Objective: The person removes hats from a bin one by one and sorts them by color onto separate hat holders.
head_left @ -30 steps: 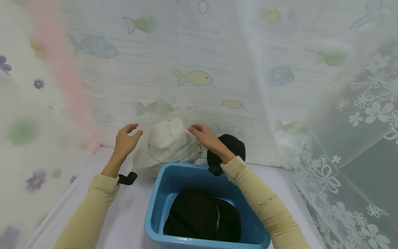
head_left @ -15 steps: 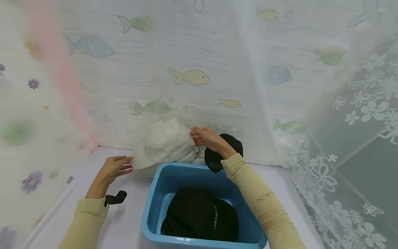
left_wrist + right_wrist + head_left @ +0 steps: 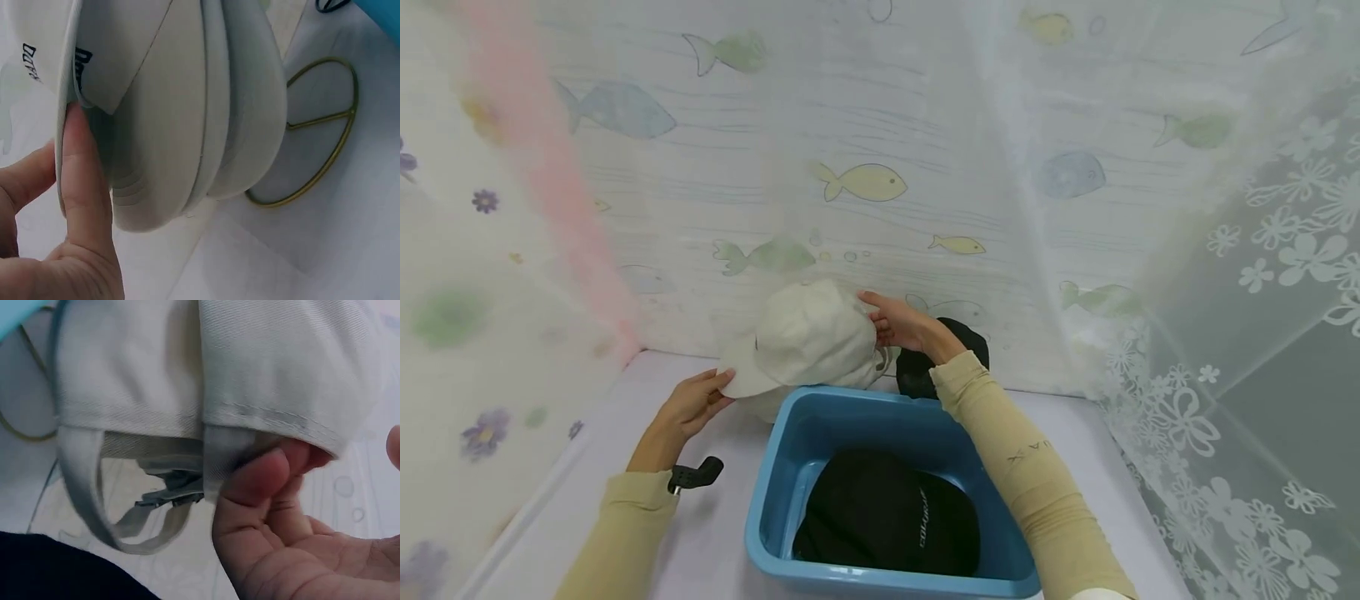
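Top cap: cream cotton baseball cap [image 3: 808, 337], centre of the head view, just behind the far rim of the basin; topmost of a stack.
Left hand [image 3: 688, 406]: left of centre, at the tip of the cap's brim; thumb and fingers pinch the brim edge, the thumb [image 3: 84, 181] lying along it in the left wrist view.
Right hand [image 3: 898, 323]: just right of the cap's crown; fingers [image 3: 256, 481] tucked under the rear hem and thumb above, clamped on the fabric beside the strap.
Rear strap [image 3: 134, 515]: cream webbing loop with a metal buckle, hanging below the hem at lower left of the right wrist view.
Orientation: long axis runs left to right across the frame; brim points to the lower left, rear opening to the right.
Cream caps: at least three nested brims [image 3: 206, 112] counted in the left wrist view.
Stand: gold wire stand with a round base [image 3: 312, 134], under the stack, right of frame.
Black caps: two; one black cap with white lettering [image 3: 887, 521] lying in the basin, one plain black cap [image 3: 943, 358] behind the right wrist.
Basin: one light blue rectangular plastic basin [image 3: 771, 492], lower centre, on the white tabletop [image 3: 617, 392].
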Demonstrator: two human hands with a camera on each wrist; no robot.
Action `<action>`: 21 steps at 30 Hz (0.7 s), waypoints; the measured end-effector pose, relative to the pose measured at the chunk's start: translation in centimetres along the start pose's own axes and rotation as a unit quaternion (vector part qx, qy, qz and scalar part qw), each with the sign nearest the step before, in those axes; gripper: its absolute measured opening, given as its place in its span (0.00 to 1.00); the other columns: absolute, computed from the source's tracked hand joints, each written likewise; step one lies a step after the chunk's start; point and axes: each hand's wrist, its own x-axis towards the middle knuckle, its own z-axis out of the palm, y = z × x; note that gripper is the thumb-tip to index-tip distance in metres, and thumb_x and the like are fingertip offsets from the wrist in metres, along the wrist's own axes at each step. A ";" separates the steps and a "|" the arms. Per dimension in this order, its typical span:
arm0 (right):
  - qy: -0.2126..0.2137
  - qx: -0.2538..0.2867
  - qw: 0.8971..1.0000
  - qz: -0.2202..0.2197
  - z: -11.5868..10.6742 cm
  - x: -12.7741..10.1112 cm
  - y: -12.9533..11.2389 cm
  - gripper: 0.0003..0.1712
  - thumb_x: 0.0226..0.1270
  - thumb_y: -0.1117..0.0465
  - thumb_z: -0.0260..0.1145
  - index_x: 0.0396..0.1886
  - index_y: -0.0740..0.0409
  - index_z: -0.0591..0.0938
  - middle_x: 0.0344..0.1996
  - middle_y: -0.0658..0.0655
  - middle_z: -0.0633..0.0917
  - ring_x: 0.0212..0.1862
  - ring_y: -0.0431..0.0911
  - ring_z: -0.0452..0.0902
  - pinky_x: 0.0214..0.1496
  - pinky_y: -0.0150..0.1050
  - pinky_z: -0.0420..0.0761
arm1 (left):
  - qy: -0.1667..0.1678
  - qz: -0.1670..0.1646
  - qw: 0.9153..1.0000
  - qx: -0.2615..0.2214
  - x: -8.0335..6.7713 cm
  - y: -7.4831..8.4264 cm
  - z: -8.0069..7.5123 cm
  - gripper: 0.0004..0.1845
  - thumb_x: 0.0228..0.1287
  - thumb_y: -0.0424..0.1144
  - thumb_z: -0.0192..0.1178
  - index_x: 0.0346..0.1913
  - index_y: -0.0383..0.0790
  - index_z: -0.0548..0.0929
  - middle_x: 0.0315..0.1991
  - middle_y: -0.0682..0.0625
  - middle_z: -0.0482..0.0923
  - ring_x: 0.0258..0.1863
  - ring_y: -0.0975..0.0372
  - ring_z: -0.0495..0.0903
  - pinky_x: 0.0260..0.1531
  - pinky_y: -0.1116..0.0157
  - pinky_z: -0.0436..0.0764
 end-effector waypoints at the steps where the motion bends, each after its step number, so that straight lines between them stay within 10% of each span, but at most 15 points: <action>1: 0.003 -0.001 1.000 -0.005 0.0 0.1 -0.1 0.32 0.80 0.37 0.50 0.50 0.62 0.80 0.30 0.53 0.84 0.31 0.43 0.77 0.53 0.46 0.76 | 0.002 0.006 1.000 0.007 0.0 0.1 0.0 0.37 0.78 0.40 0.56 0.77 0.24 0.51 0.41 0.61 0.80 0.41 0.74 0.82 0.46 0.75 0.83; 9: 0.022 0.078 0.995 -0.053 0.5 0.6 0.2 0.41 0.80 0.49 0.57 0.81 0.63 0.54 0.77 0.66 0.61 0.68 0.51 0.71 0.74 0.45 0.69 | 0.014 0.075 0.994 0.082 -0.5 1.6 -0.3 0.39 0.77 0.37 0.57 0.76 0.17 0.49 0.38 0.64 0.82 0.38 0.73 0.85 0.41 0.73 0.85; 16: 0.041 0.113 0.991 -0.065 1.4 0.8 0.4 0.44 0.78 0.56 0.62 0.81 0.66 0.50 0.80 0.63 0.54 0.74 0.57 0.64 0.75 0.50 0.68 | 0.039 0.033 0.991 0.127 -0.1 3.1 0.8 0.40 0.77 0.40 0.57 0.77 0.20 0.51 0.43 0.56 0.78 0.36 0.75 0.83 0.41 0.75 0.85; 21: 0.053 0.055 0.995 -0.068 1.8 0.7 0.9 0.26 0.75 0.50 0.65 0.57 0.68 0.74 0.60 0.60 0.74 0.60 0.52 0.74 0.64 0.46 0.76 | 0.078 0.025 0.989 0.123 0.4 3.3 1.8 0.40 0.75 0.43 0.60 0.77 0.23 0.54 0.51 0.47 0.77 0.35 0.75 0.81 0.38 0.76 0.83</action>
